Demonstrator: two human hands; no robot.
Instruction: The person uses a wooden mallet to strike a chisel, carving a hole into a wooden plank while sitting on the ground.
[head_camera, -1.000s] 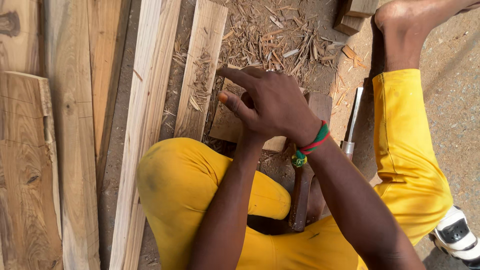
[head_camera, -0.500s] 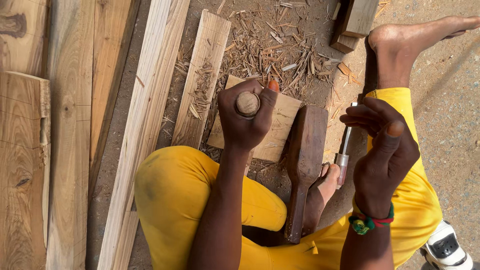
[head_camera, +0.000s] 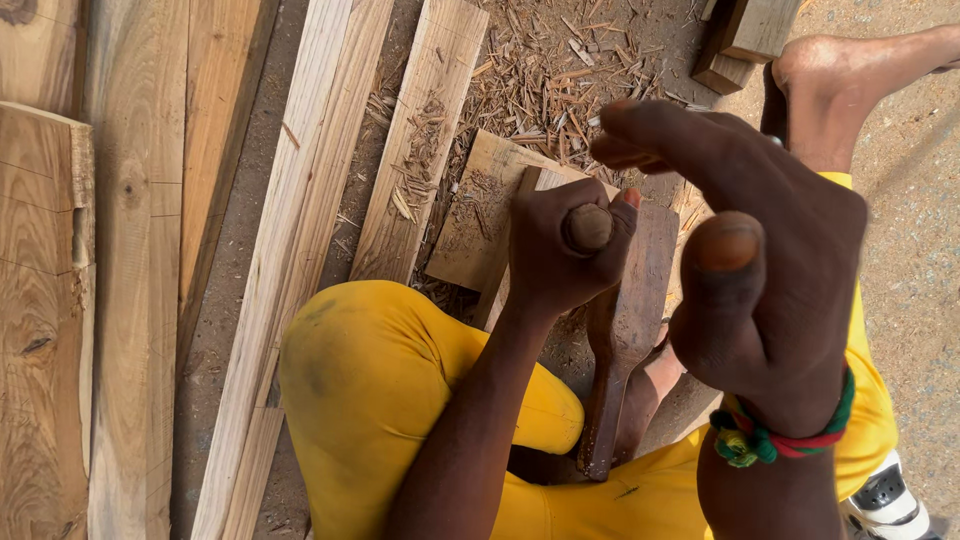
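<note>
Looking down from the head camera, the left hand (head_camera: 560, 250) is wrapping tight around a round wooden handle (head_camera: 590, 227), fingers curled fully closed on it, the butt end of the handle poking up out of the fist. What the handle belongs to is hiding under the hand, so the working end cannot be told. That fist is sitting right over a small wooden board (head_camera: 487, 215) lying on the ground amid wood shavings (head_camera: 560, 75).

The right hand (head_camera: 750, 250) is hanging high and close to the camera, fingers spread loose and open, thumb pointing down, gripping nothing at all. A red and green wristband (head_camera: 780, 440) is circling its wrist.

Just beside the board, a dark wooden mallet (head_camera: 625, 330) is lying between the legs, its head near the left fist. Yellow trousers (head_camera: 390, 380) are covering the bent knees. Long pale planks (head_camera: 300, 230) are lying off to the left, and a bare foot (head_camera: 830, 85) is resting at the top right near a wooden block (head_camera: 745, 35).
</note>
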